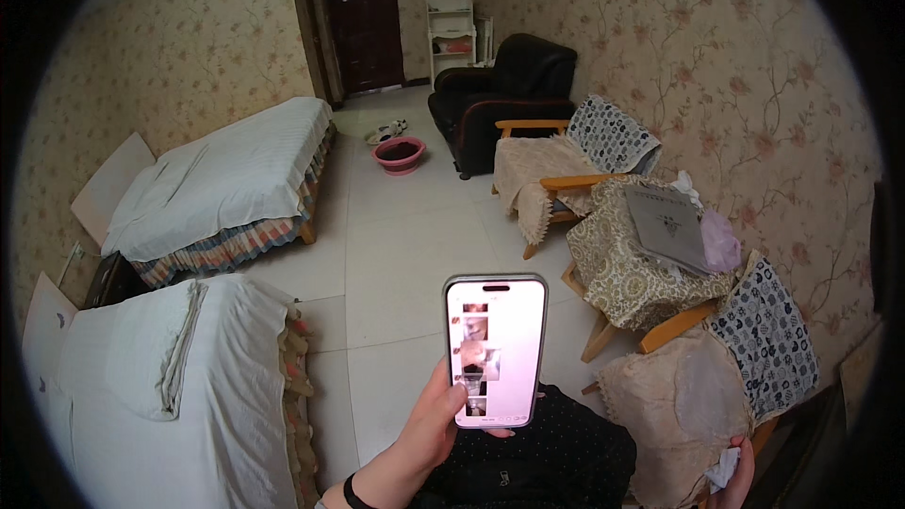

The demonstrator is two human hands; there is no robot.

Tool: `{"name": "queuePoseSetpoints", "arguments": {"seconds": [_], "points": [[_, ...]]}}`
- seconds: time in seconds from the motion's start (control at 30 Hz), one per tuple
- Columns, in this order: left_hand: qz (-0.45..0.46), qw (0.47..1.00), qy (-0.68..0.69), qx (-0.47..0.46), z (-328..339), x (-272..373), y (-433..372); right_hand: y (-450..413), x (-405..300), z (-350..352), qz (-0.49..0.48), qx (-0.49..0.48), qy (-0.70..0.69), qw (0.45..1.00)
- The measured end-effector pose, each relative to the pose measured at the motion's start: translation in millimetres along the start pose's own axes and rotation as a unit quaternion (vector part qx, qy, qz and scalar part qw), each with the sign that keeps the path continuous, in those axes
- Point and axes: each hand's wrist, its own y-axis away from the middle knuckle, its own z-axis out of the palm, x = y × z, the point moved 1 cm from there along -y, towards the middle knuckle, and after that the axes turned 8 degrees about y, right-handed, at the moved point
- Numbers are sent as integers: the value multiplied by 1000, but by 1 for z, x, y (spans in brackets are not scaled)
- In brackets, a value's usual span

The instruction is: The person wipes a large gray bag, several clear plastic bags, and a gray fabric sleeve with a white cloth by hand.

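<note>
My left hand (433, 416) grips a smartphone (516, 353) upright in front of my body, its thumb over the left edge of the lit screen. Small picture thumbnails run down the left part of that screen. A dark band circles the left wrist. At the lower right, my right hand (741, 470) holds a crumpled white tissue (722, 468) beside the near wooden armchair (679, 329). Beige cloth (643, 396) covers this chair's seat, and a patterned cushion (767, 339) leans on its back. Dark dotted clothing (558, 438) shows below the phone.
Two beds with white covers (233, 170) (240, 353) stand at the left. A cloth-draped small table (608, 283) at the right bears a grey flat package (664, 223) and a pink plastic bag (720, 240). Farther off are a pink basin (400, 164), a black leather armchair (523, 85) and a door (364, 21).
</note>
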Motion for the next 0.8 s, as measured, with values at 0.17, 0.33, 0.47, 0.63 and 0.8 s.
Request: {"name": "queuePoseSetpoints", "arguments": {"seconds": [0.17, 0.33, 0.47, 0.63, 0.8], "points": [[-18, 998, 54, -25, 8, 4, -3, -1, -1, -1, -18, 1, 23, 1000], [-38, 997, 66, -31, 10, 7, -3, 5, -5, 8, -6, 12, -7, 1000], [-43, 997, 53, -32, 10, 9, -1, 1, -1, 2, -10, 5, 4, 1000], [-55, 998, 38, -17, 11, 10, 3, 5, -4, 9, -1, 21, 14, 1000], [-74, 994, 65, -37, 8, 10, 4, 4, -3, 8, 0, 40, 27, 999]]}}
